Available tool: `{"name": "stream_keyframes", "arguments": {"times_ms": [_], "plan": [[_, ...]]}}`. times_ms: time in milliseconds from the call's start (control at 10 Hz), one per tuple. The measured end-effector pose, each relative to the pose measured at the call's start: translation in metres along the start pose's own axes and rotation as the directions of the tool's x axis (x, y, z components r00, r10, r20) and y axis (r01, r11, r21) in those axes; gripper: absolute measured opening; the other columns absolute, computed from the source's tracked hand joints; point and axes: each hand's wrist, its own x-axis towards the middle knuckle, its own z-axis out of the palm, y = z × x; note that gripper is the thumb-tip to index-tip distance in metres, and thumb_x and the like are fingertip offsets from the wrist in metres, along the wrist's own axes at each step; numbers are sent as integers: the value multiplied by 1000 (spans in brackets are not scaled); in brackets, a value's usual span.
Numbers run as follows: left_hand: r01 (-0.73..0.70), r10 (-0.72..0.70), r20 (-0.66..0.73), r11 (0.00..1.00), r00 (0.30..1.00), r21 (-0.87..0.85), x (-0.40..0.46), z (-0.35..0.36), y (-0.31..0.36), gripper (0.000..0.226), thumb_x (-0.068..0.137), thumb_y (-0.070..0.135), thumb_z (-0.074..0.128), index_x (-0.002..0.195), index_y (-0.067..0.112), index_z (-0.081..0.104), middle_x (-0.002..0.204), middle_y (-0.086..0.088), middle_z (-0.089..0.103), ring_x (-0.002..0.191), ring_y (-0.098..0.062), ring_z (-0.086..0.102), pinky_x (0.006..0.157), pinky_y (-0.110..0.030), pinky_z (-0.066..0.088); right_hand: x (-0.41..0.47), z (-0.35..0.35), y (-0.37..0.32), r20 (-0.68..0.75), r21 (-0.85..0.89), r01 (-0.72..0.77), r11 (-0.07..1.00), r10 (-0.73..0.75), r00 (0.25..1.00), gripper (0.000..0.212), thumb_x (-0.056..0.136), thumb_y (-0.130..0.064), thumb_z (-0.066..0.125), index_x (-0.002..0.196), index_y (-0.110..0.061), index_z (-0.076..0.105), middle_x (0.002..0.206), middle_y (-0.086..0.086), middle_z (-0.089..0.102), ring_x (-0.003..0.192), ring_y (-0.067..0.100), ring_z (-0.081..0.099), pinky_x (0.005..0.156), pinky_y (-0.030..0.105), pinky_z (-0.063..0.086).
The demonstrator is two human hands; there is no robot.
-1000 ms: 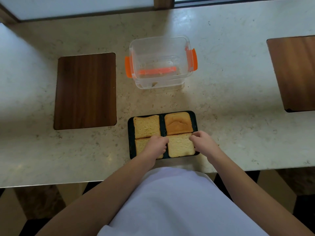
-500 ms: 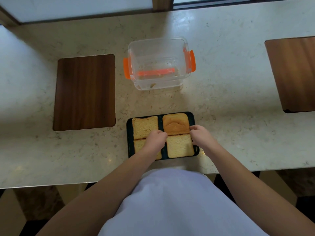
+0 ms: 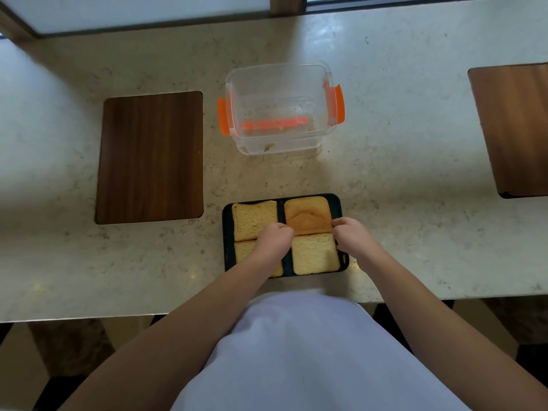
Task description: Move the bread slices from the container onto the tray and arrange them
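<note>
Both your hands have crept up from the near slices to the darker crust slice (image 3: 307, 215) at the tray's far right. On the marble counter (image 3: 400, 179), the clear container (image 3: 278, 108) is emptied; all four slices sit on the black tray (image 3: 227, 232). Your left hand (image 3: 274, 241) and right hand (image 3: 353, 237) pinch narrowly at its near corners; whether they grip it I cannot tell. Nudge gently, squaring edges without tearing crumb.

Tray (image 3: 226, 232): we see four bread slices on it.
Left hand (image 3: 274, 240): our fingertips touch the crust slice (image 3: 307, 215).
Right hand (image 3: 351, 237): curled at that slice's right edge.
</note>
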Motion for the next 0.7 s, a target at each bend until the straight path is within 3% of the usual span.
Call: {"name": "stream_keyframes", "arguments": {"times_ms": [100, 300, 400, 500, 600, 700], "plan": [[24, -24, 2, 999, 1000, -48, 12, 0, -5, 16, 75, 6, 45, 74, 21, 51, 75, -6, 43, 75, -24, 40, 75, -40, 30, 3, -1, 1, 1, 12, -13, 1000, 13, 1000, 55, 92, -1, 36, 144, -9, 50, 144, 12, 54, 129, 28, 51, 109, 49, 45], [-3, 3, -12, 1000, 1000, 20, 5, 0, -2, 10, 75, 13, 45, 79, 19, 51, 83, -7, 47, 79, -23, 45, 72, -38, 36, 2, 2, -1, -24, -66, 27, 997, -28, 999, 55, 92, -3, 36, 145, -8, 49, 145, 10, 53, 121, 23, 52, 100, 40, 47], [-153, 145, 48, 946, 988, 286, -9, -4, 4, 33, 88, 24, 46, 115, 15, 62, 90, 1, 59, 70, -9, 55, 61, -23, 46, 0, 1, -1, -25, -153, 51, 987, -56, 998, 52, 94, -8, 38, 145, -6, 48, 145, 13, 53, 127, 28, 52, 99, 38, 45], [-401, 478, 77, 626, 875, 668, -23, -16, 14, 45, 95, 30, 45, 134, 10, 52, 125, -6, 54, 80, -13, 59, 61, -26, 46, -7, -1, -4, -86, -416, 140, 899, -192, 978, 46, 96, -17, 42, 139, -4, 50, 138, 17, 54, 116, 31, 56, 91, 42, 50], [-516, 709, 72, 435, 701, 738, -32, -36, 30, 35, 96, 26, 48, 125, 8, 58, 121, -7, 54, 79, -17, 57, 59, -25, 41, -12, 4, -13, -119, -581, 223, 783, -353, 928, 38, 96, -25, 43, 128, -8, 54, 126, 14, 53, 111, 30, 53, 86, 43, 51], [-490, 744, 102, 325, 661, 809, -29, -51, 40, 28, 94, 23, 47, 114, 8, 59, 106, -7, 56, 76, -21, 55, 58, -33, 45, -13, 14, -31, -102, -670, 281, 687, -460, 882, 40, 97, -28, 45, 132, -10, 51, 127, 13, 52, 118, 30, 49, 89, 42, 49]]}}
